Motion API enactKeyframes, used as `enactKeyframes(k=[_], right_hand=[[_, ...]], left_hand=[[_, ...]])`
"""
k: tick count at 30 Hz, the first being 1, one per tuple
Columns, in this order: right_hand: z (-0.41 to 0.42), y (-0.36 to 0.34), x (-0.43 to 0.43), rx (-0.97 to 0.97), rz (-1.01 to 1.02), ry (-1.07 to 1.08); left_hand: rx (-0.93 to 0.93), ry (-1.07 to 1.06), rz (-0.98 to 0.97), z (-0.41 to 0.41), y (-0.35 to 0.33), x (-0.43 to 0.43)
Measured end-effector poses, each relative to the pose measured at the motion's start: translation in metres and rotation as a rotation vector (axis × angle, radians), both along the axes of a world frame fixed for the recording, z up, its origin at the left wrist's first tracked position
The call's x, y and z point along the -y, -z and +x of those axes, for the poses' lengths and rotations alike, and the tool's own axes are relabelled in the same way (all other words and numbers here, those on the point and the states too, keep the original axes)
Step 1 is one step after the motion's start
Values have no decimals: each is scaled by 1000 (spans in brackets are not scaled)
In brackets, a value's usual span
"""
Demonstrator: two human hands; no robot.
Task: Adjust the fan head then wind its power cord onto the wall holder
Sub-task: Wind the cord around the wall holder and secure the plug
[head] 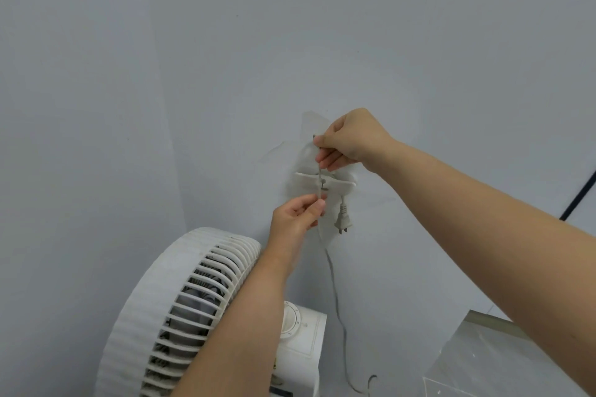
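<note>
Nearest, the fan head sits low at the left, its grille tilted upward; whether it needs more adjusting I cannot tell. Above it, the left hand pinches the power cord just under the wall holder, and the right hand pinches the same strand above it. The plug hangs beside the holder, and a long slack run drops floorward, so most of the winding looks undone.

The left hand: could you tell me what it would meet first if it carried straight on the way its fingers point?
Probably the wall holder, whose white crossbar sits just above the left hand as it pinches the power cord; depth is unclear, so it might pass in front.
</note>
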State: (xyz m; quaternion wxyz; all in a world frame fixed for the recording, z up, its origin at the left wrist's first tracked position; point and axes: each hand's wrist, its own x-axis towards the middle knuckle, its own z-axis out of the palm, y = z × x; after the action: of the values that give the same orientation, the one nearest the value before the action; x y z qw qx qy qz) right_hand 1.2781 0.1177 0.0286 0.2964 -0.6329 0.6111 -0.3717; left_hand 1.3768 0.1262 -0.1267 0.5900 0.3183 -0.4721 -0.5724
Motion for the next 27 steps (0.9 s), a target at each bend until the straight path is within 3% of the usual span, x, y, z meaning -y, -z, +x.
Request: enactKeyframes(k=[5, 13, 17, 20, 25, 27], right_hand=[[0, 8, -1, 14, -4, -42], [-23, 38, -8, -36, -72, 55], [-28, 59, -17, -111, -98, 107], [-29, 76, -24, -182, 23, 56], [-29, 111, -26, -363, 464, -147], [-28, 127, -24, -334, 490, -173]], left_hand=[[82, -208, -21, 1, 0, 2], [16, -463, 59, 4, 1, 6], [86, -542, 52, 4, 1, 3], [72, -559, 77, 3, -1, 4], [38, -551, 104, 4, 0, 5], [36, -543, 102, 4, 0, 6]])
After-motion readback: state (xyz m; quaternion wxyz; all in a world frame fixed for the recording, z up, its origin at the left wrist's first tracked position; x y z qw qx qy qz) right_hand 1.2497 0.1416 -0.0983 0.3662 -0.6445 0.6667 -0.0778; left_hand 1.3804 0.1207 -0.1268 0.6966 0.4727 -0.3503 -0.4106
